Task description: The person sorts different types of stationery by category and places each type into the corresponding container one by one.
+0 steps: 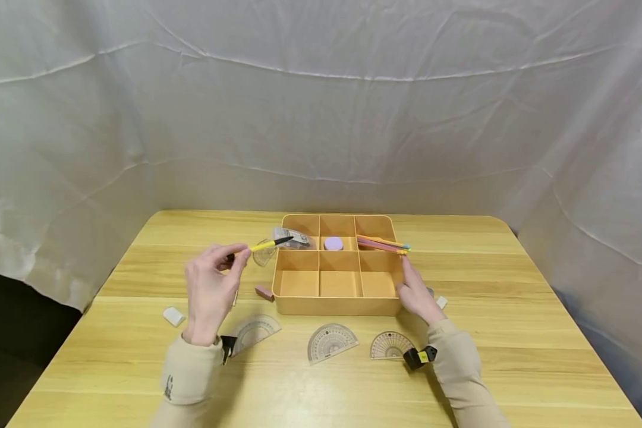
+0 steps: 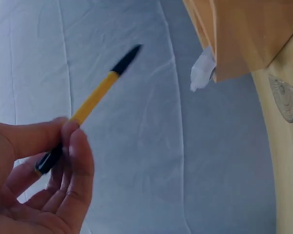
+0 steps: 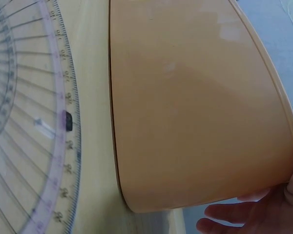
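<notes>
My left hand (image 1: 212, 285) pinches a yellow pen (image 2: 94, 101) with black ends between thumb and fingertips. The pen is raised, its pointed black end toward the back left of an orange compartment box (image 1: 339, 306). At the box's right wall, my right hand (image 1: 418, 297) grips the rim near the front corner; several fingers (image 3: 229, 213) show beyond the wall in the right wrist view. A bundle of coloured pencils (image 1: 382, 244) leans out of the back right compartment. A purple round item (image 1: 333, 243) sits in the back middle one, and a clear packaged item (image 1: 299, 239) in the back left.
Three clear protractors lie along the front: left (image 1: 257, 330), middle (image 1: 331, 342) and right (image 1: 390, 345). Another protractor (image 1: 264, 252) is left of the box. White erasers lie at left (image 1: 173, 316) and right (image 1: 441, 302), with a reddish-brown block (image 1: 264, 293) by the box. A grey curtain (image 1: 326, 119) hangs behind.
</notes>
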The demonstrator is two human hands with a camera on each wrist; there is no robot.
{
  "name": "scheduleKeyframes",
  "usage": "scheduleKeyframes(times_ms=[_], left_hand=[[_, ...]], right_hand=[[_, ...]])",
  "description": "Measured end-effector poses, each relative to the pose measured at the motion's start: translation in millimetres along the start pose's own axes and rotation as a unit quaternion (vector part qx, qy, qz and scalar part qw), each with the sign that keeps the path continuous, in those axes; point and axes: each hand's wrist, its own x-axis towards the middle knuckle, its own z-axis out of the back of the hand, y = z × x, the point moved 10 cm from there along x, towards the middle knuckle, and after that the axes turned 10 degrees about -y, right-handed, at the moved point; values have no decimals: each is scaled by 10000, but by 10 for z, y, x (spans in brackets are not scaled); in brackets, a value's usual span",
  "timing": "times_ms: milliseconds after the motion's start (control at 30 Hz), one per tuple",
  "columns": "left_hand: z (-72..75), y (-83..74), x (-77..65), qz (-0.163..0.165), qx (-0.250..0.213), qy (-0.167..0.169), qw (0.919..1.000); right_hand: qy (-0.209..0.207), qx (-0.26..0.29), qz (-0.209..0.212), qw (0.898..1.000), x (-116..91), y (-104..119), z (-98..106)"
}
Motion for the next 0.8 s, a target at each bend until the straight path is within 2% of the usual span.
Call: scheduleKeyframes(times_ms=[167, 333, 467, 667, 800], left_hand=[[-189, -14, -141, -28, -40, 482, 9988], [-410, 20, -277, 252, -206, 1069, 9937], [-520, 28, -352, 352, -107, 1392, 9896], [-590, 3, -393, -13, 358, 1519, 9878], [-613, 16, -419, -97, 572, 1544, 9863]], right_hand=[[22, 39, -13, 10000, -8, 3, 3], [58, 23, -40, 10000, -24, -13, 4], [84, 6, -53, 10000, -33, -18, 6], [23, 40, 16, 10000, -27, -13, 19], [26, 15, 25, 10000, -23, -13, 9]])
